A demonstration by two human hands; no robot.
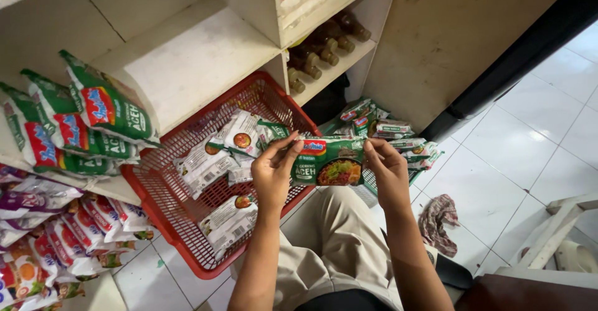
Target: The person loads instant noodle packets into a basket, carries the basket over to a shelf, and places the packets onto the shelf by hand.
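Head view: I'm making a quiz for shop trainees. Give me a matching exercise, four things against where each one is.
1 green noodle packet
2 white packets
3 brown bottles
4 crumpled rag

a on a shelf
b on the tiled floor
c between left hand and right hand
d in the red basket

Pairs: 1-c, 2-d, 3-a, 4-b

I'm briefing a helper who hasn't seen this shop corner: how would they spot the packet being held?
Find the red basket on the floor below the white shelves. Just right of it, above the person's knee, the left hand and right hand pinch the two ends of one green packet. It alone is lifted and stretched flat; the basket's packets are white, and the other green ones lie on the floor or shelf.
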